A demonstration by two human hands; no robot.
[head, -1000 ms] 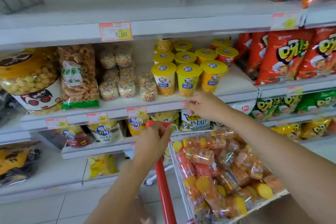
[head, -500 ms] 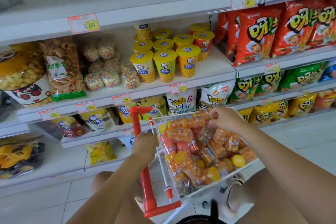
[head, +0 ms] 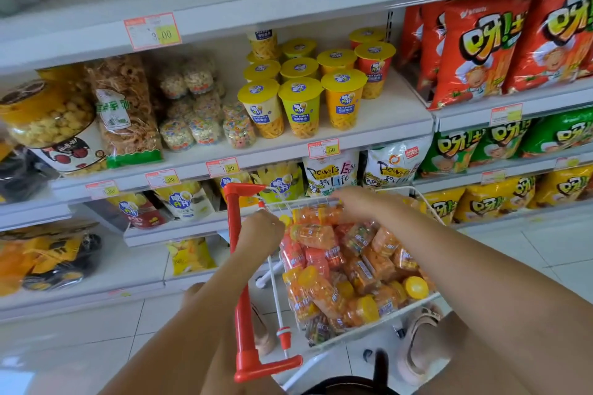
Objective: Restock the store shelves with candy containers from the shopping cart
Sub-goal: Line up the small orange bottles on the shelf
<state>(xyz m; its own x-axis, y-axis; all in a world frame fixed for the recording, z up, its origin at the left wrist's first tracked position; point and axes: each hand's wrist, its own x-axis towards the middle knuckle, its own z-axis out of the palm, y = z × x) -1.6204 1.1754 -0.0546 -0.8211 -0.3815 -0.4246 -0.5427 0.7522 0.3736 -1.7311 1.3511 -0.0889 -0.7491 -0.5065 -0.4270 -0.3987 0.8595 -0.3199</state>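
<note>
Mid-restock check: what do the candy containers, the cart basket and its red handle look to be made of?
Candy containers: clear glossy plastic, likely; sweets show through the walls, caps opaque yellow. Cart basket: thin white-coated wire, probably metal, seen as an open grid. Red handle: smooth moulded plastic by its sheen and rounded corners, though painted tube is possible.

Bare forearms (head: 205, 292); pale strappy sandal (head: 418, 341) on foot.

Candy containers (head: 359, 269) fill cart (head: 243, 314), seemingly before shelves (head: 369, 125).
</note>
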